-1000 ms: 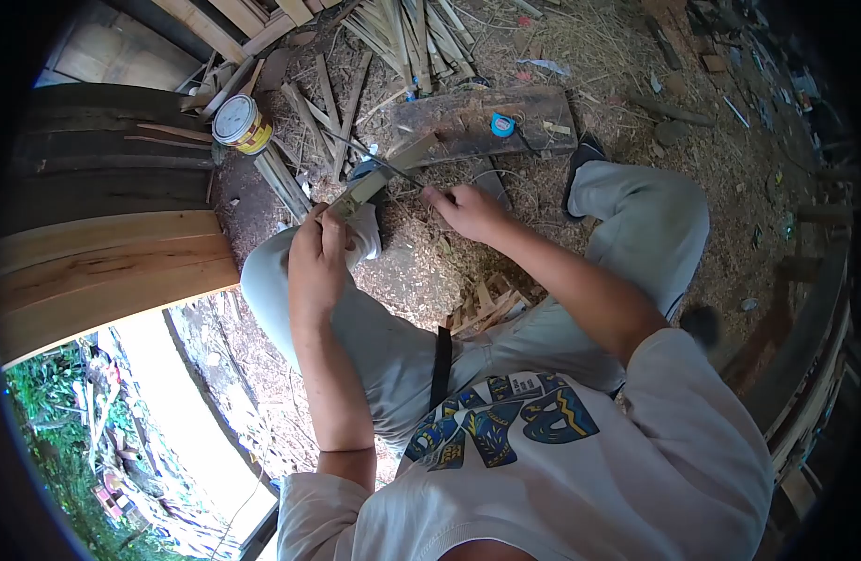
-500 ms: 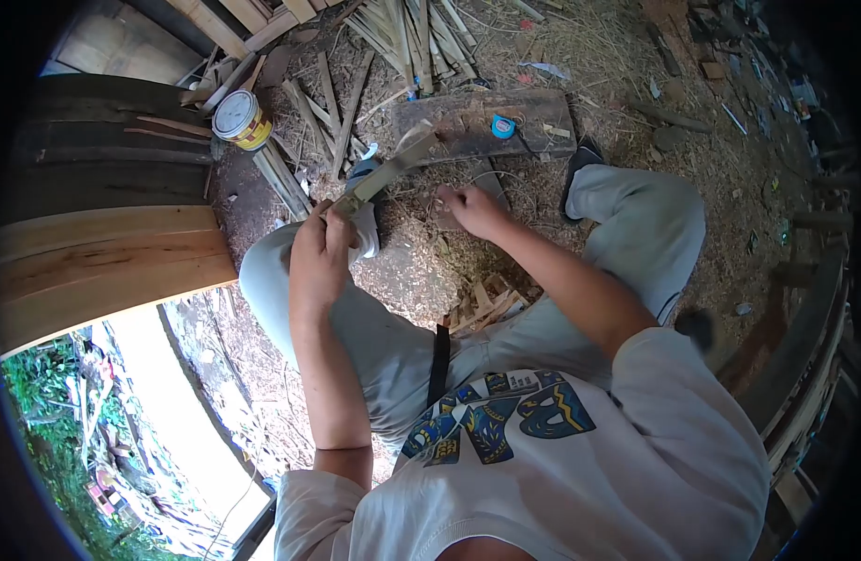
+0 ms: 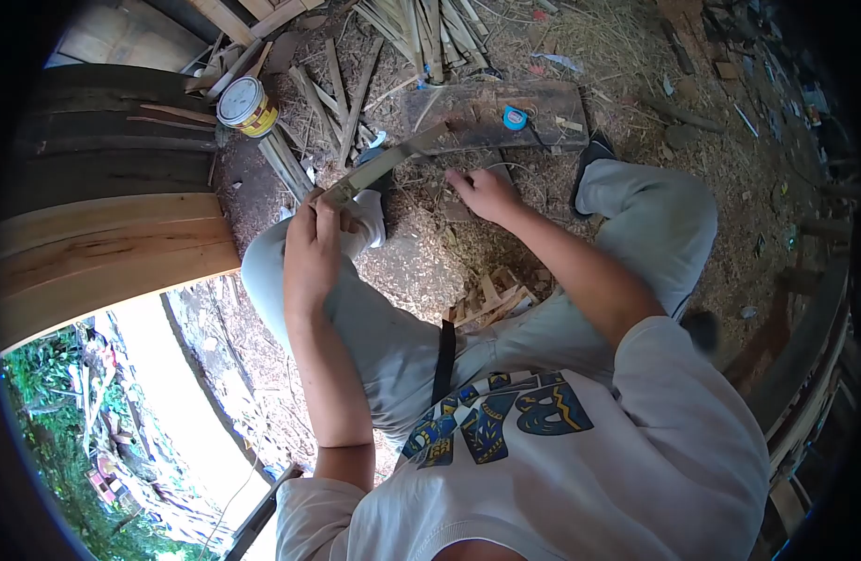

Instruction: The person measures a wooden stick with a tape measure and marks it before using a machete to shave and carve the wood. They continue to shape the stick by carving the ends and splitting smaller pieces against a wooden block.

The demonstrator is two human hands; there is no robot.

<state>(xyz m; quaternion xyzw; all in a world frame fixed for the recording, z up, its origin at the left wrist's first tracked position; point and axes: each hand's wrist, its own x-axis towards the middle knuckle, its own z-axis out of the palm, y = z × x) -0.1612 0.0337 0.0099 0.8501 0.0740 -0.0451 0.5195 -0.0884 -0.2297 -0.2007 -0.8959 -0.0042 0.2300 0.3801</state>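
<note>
My left hand is closed around the near end of a long, flat wooden strip. The strip slants up and to the right, its far end over a dark plank on the ground. To the right of the strip, my right hand is closed, the thumb side pointing left. What it grips, if anything, is hard to make out; a greyish flat shape shows just behind it. On the plank lies a blue tape measure.
A lidded paint bucket stands at the left beside wooden boards. Thin wood strips are piled beyond the plank. Wood offcuts lie between my legs, and shavings cover the ground.
My right hand has moved slightly right and away from me. The strip stays in my left hand, tilted much the same. The whole view has shifted a little.
</note>
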